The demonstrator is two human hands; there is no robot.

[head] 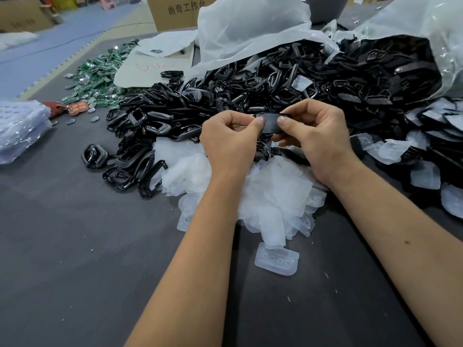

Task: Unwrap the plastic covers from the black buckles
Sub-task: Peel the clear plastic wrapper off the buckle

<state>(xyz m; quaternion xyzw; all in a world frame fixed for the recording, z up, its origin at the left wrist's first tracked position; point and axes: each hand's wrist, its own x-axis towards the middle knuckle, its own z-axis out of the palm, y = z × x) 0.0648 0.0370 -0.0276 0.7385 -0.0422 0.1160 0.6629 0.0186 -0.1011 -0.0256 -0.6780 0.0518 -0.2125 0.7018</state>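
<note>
Hands, left (226, 139) and right (315, 136), pinch one buckle (270, 122) over grey table (75, 246); buckle pile (225, 96) far, cardboard boxes (175, 11) beyond.

A dark grey bench (75, 246) carries everything. Far left on it lies a scatter of small green packets (100, 68), with a few silver discs (94, 118) near them and a reddish-brown tag (77, 108) beside a red pouch (53, 108). At the left edge sits a stack of clear bubble-textured bags (20, 128). A pale cardboard sheet (152, 67) with red scribble lies beyond the green packets. Far off stand a cardboard box (175, 11) printed with characters and another brown box (22, 16), on a blue floor (62, 38).
</note>
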